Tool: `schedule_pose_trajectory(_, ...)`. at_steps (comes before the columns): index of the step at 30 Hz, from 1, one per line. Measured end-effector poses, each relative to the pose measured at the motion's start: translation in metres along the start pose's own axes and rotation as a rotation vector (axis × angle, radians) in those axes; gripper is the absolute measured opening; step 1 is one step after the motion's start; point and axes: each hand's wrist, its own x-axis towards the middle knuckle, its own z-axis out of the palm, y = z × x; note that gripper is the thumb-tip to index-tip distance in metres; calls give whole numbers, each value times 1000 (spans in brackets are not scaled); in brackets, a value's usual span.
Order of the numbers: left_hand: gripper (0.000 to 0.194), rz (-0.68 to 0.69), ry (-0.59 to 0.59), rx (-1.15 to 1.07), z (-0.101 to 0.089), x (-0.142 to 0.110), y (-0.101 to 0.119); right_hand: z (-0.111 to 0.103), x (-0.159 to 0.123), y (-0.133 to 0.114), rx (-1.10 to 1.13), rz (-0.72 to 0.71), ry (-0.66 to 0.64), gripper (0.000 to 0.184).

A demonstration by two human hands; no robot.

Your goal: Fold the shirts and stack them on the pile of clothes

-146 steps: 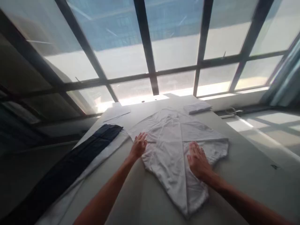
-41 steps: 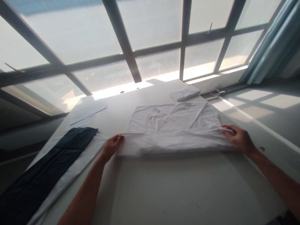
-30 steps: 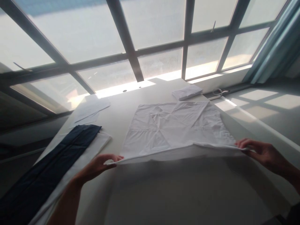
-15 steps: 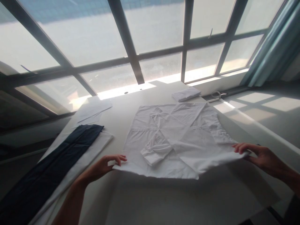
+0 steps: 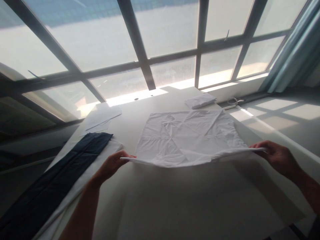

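On my feed the left hand point(image 5: 114, 164) pinches one near corner of the white garment point(image 5: 192, 136) and the right hand point(image 5: 278, 156) the other; which fingers bear the cloth I can't make out. The raised near edge sags, hiding its underside. Beyond, the garment lies thin and creased on the white table point(image 5: 190, 203), beside a dark cloth point(image 5: 62, 180) that I see cut off.
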Motion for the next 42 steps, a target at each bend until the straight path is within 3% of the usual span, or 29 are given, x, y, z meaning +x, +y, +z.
schedule_pose_trajectory(5, 48, 81, 247, -14, 3, 21, -6, 5, 16, -1, -90, -6, 125, 42)
schedule_pose_trajectory(13, 47, -19, 423, -224, 31, 74, -2, 31, 51, 6, -115, 70, 199, 43)
schedule_pose_trajectory(17, 49, -120, 404, -146, 48, 104, -17, 43, 68, 17, -203, 37, 241, 38)
schedule_pose_trajectory(23, 34, -125, 356, 265, 57, 125, -38, 51, 78, 25, -295, -23, 191, 31)
schedule_pose_trajectory(28, 37, -127, 333, 404, 53, 122, -46, 53, 74, 21, -306, -51, 182, 23)
schedule_pose_trajectory(38, 45, -106, 166, 354, 41, 92, -44, 37, 72, 24, -380, -32, -1, 36)
schedule_pose_trajectory(42, 41, -123, 171, 400, 43, 87, -41, 41, 70, 35, -468, -92, 25, 38)
